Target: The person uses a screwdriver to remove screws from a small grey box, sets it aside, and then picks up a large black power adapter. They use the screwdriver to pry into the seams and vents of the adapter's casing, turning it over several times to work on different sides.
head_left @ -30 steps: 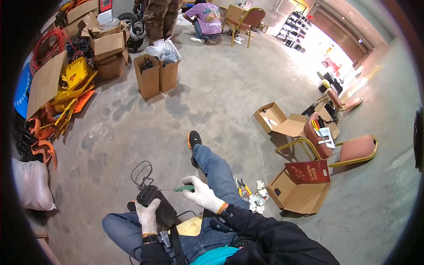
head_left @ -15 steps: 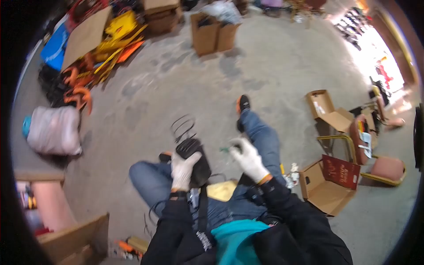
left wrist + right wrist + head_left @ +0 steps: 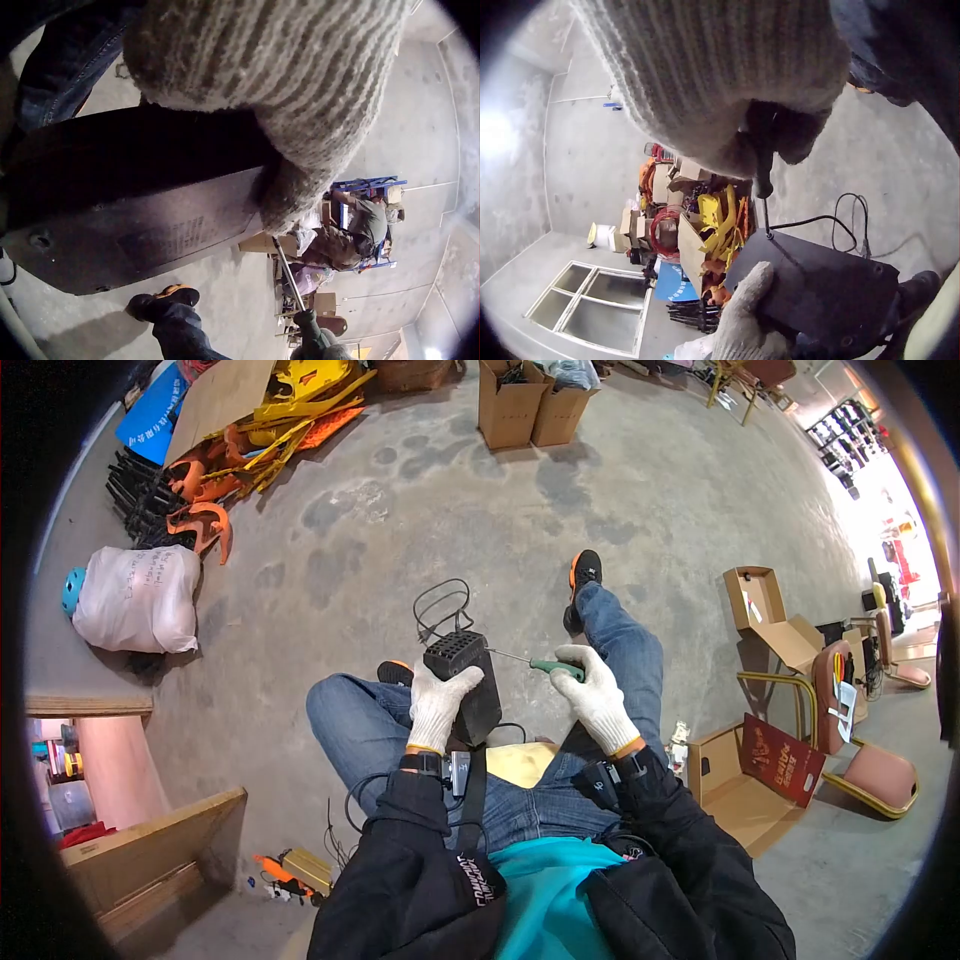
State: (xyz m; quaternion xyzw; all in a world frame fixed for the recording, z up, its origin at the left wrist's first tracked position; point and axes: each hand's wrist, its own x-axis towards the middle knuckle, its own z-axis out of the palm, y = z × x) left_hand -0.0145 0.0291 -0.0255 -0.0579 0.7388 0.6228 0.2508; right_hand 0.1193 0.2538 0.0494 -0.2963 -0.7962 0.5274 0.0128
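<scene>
My left hand (image 3: pixel 437 705), in a white knit glove, grips a black boxy device (image 3: pixel 482 705) with a grid of holes at one end and a black cable. The device is held tilted above my lap. My gloved right hand (image 3: pixel 598 705) grips a screwdriver (image 3: pixel 556 668) with a green handle, its shaft pointing left at the device. In the right wrist view, the screwdriver's shaft (image 3: pixel 766 214) meets a corner of the device's flat face, right at a screw position. The left wrist view shows the device's side with a recessed hole and a patch of fine slots.
An open cardboard box (image 3: pixel 735 785) with a red panel lies to my right, near pink chairs (image 3: pixel 880 775). Left of me are a wrapped white bundle (image 3: pixel 140 600) and a wooden box (image 3: pixel 160 860). Two cartons (image 3: pixel 515 405) stand ahead, yellow and orange parts (image 3: pixel 290 430) at far left.
The head view has swung down and left, bringing the wooden box into sight. Both hands keep their hold on the device and the screwdriver.
</scene>
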